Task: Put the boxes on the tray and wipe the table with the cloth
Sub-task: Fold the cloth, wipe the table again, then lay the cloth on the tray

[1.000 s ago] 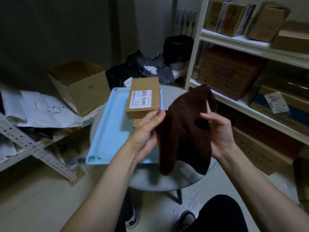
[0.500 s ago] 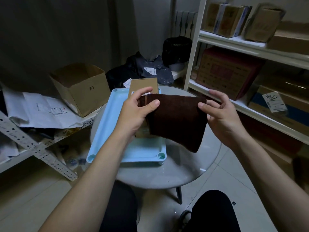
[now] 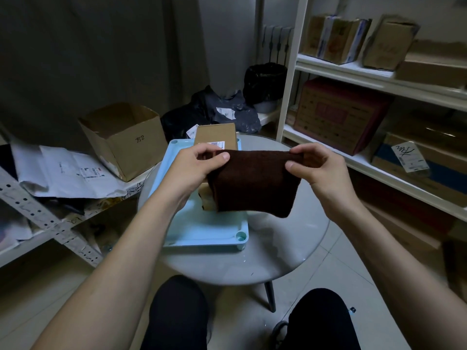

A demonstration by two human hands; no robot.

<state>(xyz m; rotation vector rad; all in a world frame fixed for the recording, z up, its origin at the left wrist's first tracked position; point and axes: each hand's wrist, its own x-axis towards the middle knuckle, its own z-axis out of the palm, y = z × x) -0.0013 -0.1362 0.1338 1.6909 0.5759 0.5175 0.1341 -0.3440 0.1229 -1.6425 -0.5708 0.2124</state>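
- Left hand point(image 3: 195, 166) and right hand point(image 3: 319, 166) each pinch a top corner of the cloth point(image 3: 252, 183).
- Cloth hangs between the grips, above the tray point(image 3: 202, 228).
- Box point(image 3: 215, 136) on tray behind the grips, over the surface point(image 3: 290, 251).

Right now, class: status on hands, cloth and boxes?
Both hands, left and right, pinch brown cloth above table. Boxes on blue tray. Nothing blocking.

A cramped storeroom: white metal shelving point(image 3: 374, 79) on the right holds brown cardboard cartons point(image 3: 338, 117), an open brown cardboard box point(image 3: 123, 137) sits on a perforated rack left, and dark plastic mailing bags point(image 3: 222, 114) pile behind.
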